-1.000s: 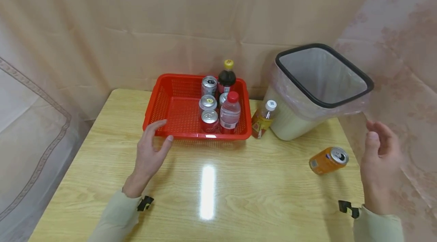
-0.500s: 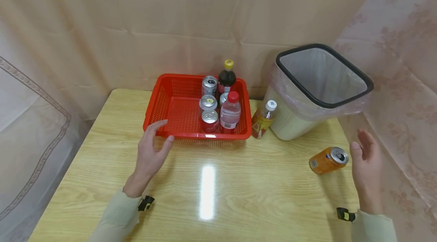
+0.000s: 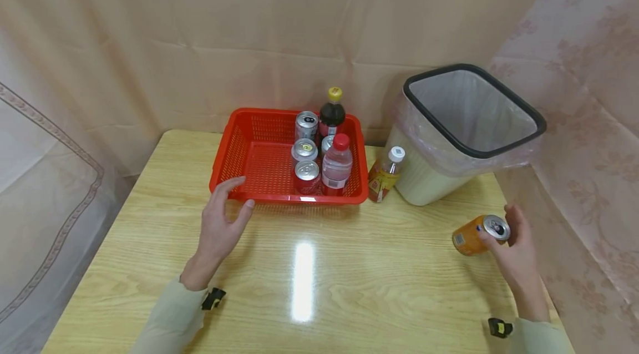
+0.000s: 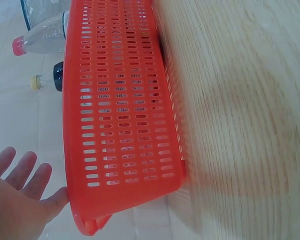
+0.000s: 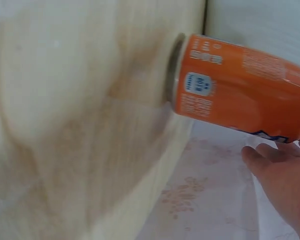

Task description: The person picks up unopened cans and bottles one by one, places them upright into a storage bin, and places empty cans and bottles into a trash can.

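Observation:
An orange soda can [image 3: 471, 236] stands on the table at the right, its opened top toward my right hand [image 3: 516, 257]. That hand reaches round the can's upper end, thumb overlapping the near side and fingers at the far right. In the right wrist view its fingertips [image 5: 252, 156] lie close beside the orange can. My left hand [image 3: 219, 226], fingers spread, is at the front left corner of a red plastic basket [image 3: 239, 197]; in the left wrist view a digit meets the basket's rim. Nothing is held in the left hand.
In the basket's right half stand silver and red cans [image 3: 307, 176], a pink-labelled clear bottle [image 3: 336, 168] and a dark, yellow-capped bottle [image 3: 331, 115]. A white-capped tea bottle [image 3: 383, 179] stands between basket and lined bin [image 3: 429, 176]. Curtains [image 3: 249, 38] enclose the wooden table [image 3: 379, 271].
My right hand has moved left and down from the table's right side until its thumb and fingers are around the orange can's top. The left hand and the can have stayed put.

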`<state>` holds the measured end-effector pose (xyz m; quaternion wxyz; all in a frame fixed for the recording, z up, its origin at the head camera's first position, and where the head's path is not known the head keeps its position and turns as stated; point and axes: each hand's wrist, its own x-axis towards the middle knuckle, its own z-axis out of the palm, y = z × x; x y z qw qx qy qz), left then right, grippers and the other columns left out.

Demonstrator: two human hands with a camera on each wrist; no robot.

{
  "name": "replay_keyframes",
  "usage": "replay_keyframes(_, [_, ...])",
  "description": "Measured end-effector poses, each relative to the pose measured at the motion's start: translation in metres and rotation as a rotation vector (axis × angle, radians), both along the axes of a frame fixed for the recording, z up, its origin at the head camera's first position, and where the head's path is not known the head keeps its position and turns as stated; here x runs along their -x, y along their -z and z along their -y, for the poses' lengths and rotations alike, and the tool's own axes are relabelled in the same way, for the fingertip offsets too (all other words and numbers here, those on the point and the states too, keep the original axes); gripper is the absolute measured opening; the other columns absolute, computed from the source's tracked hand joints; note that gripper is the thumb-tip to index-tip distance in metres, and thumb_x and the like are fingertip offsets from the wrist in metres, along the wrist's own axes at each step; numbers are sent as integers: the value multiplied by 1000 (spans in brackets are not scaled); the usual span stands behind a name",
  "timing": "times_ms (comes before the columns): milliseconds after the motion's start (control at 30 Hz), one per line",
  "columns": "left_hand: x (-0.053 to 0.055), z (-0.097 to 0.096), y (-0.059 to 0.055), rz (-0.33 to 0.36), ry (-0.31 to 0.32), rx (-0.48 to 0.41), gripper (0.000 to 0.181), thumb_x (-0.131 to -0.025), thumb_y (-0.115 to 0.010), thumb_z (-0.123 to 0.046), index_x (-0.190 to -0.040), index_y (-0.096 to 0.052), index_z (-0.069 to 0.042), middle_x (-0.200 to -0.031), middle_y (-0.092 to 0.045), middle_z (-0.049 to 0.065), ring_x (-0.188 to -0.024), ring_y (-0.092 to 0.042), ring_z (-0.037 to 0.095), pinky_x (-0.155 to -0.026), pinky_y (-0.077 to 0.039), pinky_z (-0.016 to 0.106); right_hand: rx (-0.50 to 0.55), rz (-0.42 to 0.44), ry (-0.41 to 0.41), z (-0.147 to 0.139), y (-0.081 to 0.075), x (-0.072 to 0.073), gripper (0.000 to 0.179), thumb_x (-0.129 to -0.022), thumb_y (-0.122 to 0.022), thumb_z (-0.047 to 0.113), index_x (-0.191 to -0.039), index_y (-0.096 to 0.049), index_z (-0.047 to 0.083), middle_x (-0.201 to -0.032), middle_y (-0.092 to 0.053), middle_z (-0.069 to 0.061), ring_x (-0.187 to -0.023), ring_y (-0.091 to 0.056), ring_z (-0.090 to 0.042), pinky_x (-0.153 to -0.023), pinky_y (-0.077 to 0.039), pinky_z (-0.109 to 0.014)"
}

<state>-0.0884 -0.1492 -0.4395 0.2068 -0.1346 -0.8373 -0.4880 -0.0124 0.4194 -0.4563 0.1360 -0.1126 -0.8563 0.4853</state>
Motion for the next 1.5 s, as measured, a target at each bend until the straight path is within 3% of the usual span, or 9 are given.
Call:
replay_keyframes(100, [0,0,0,-3,0,0,48,-95,-70,-9,-139,-57,3,-140,-59,18,-131,-53,34,-109,-40,54,-2,-20,6,1,5,2,95,-95,-70,-1,-166,-9,7,-168,-22,-17,-149,-25,-9,-111,-24,-6])
replay_keyframes(267, [0,1,1,-8,1,3,48,-94,-70,-7,-138,-56,5,-140,-59,18,-130,-54,34,-108,-41,55,-25,-1,44,0,13,5,90,-91,-76,-1,-163,-22,4,-157,-33,-19,-131,-41,-5,-96,-36,-4])
replay_keyframes(600, [0,0,-1,-5,12,12,48,-95,-70,-9,-139,-56,4,-141,-58,18,-131,-53,34,-109,-41,57,-81,47,104,1,22,7,80,-90,-82,13,-154,-35,1,-129,-50,13,-107,-47,8,-83,-39,-4])
replay_keyframes(733, [0,0,-3,4,17,22,49,-95,-70,-9,-140,-55,3,-141,-58,17,-132,-52,34,-109,-40,56,-100,45,123,2,22,8,71,-90,-81,16,-145,-40,-3,-114,-50,14,-98,-50,8,-79,-40,-4])
replay_keyframes(900, [1,0,-5,4,22,29,49,-95,-71,-10,-140,-55,2,-141,-58,17,-132,-52,33,-110,-41,57,-131,26,137,3,23,9,65,-91,-79,15,-140,-41,-5,-112,-53,6,-92,-51,7,-76,-42,-4])
replay_keyframes(1033, [0,0,-5,6,22,32,49,-95,-71,-10,-140,-55,2,-141,-58,17,-133,-52,33,-110,-41,58,-136,-7,164,6,19,9,63,-89,-79,12,-137,-43,-7,-113,-53,0,-91,-50,6,-76,-41,-4])
replay_keyframes(1233, [1,0,-4,3,16,34,49,-94,-71,-9,-139,-55,4,-141,-58,17,-133,-52,34,-110,-41,58,-151,-64,193,14,5,9,65,-86,-80,9,-137,-44,-8,-113,-51,3,-92,-49,4,-78,-39,-5])
replay_keyframes(1367, [1,0,-4,9,14,31,49,-94,-72,-9,-139,-56,4,-141,-58,17,-133,-52,33,-110,-40,58,-163,-94,199,21,-8,7,66,-86,-79,9,-140,-44,-6,-114,-49,9,-95,-49,4,-80,-39,-6])
replay_keyframes(1500, [0,0,-4,18,13,27,49,-95,-71,-10,-139,-56,3,-142,-58,17,-133,-52,33,-110,-40,58,-160,-181,209,28,-21,6,64,-83,-80,5,-139,-49,-4,-112,-49,19,-97,-51,2,-81,-40,-9])
